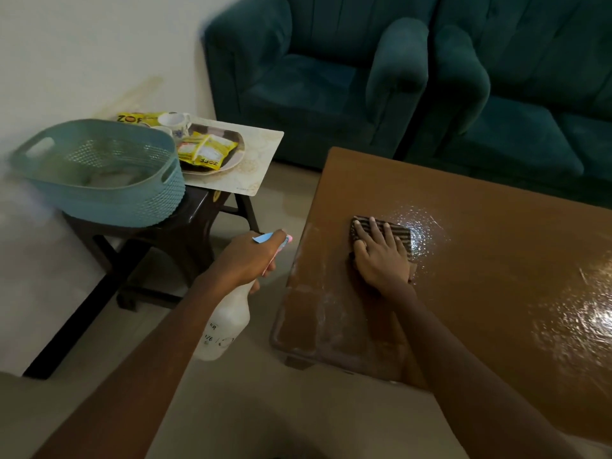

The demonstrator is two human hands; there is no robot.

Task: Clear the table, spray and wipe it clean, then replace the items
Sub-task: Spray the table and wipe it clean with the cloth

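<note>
Resting flat on the cloth [399, 231], the right hand [381, 256] lies palm down with its fingers straight and spread, pointing away from the person, while the forearm runs back toward the lower right. The cloth, dark and striped, lies on the table [496, 293] near its left edge, its long side running across the fingers. Just beyond it to the right a wet patch [422, 226] glistens. The left hand [246, 260] is curled round the neck of the bottle [225, 329], gripping it off the table's left side, above the floor. The bottle is tilted: its nozzle [286, 240] points right toward the table edge, and its white body hangs down and back toward the person. Farther left a dark stool [185, 223] bears a blue basket [99, 180] and a mat [255, 154]; on the mat sit a plate [231, 164] with yellow sachets [205, 152] and cups [174, 120]. A green sofa [331, 77] stands behind the table.
</note>
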